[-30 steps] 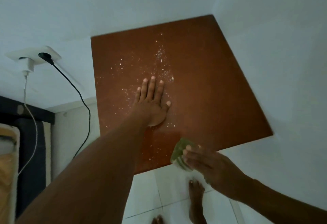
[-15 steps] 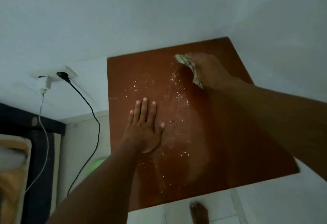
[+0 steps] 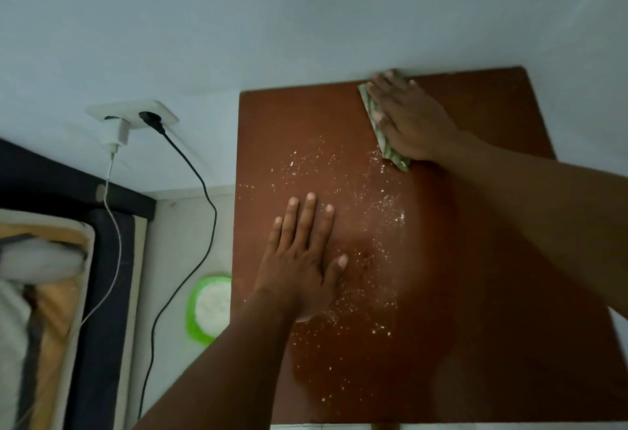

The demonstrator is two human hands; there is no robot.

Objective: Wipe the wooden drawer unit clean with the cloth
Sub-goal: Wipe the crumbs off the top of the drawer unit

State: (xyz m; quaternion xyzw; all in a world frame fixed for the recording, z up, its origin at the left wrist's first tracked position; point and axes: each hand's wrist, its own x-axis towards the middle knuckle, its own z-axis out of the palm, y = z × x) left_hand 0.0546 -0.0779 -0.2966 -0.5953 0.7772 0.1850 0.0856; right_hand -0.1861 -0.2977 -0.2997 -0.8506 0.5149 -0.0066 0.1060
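Note:
The reddish-brown top of the wooden drawer unit (image 3: 492, 259) fills the middle and right of the view, set into a wall corner. White crumbs (image 3: 373, 212) are scattered over its middle. My right hand (image 3: 407, 117) lies flat with straight fingers on a green patterned cloth (image 3: 382, 130) near the far edge of the top, pressing it down; the cloth shows along the hand's left side. My left hand (image 3: 302, 259) rests flat on the top nearer to me, fingers straight and spread, holding nothing.
A wall socket (image 3: 131, 113) at the left holds a white charger and a black plug; their cables (image 3: 200, 212) hang down beside the unit. A green bowl of white powder (image 3: 210, 307) sits on the floor at the unit's left. A bed (image 3: 40, 293) lies far left.
My right hand carried the cloth from the near edge of the top to the far edge and now presses it flat. My left hand stayed flat on the top.

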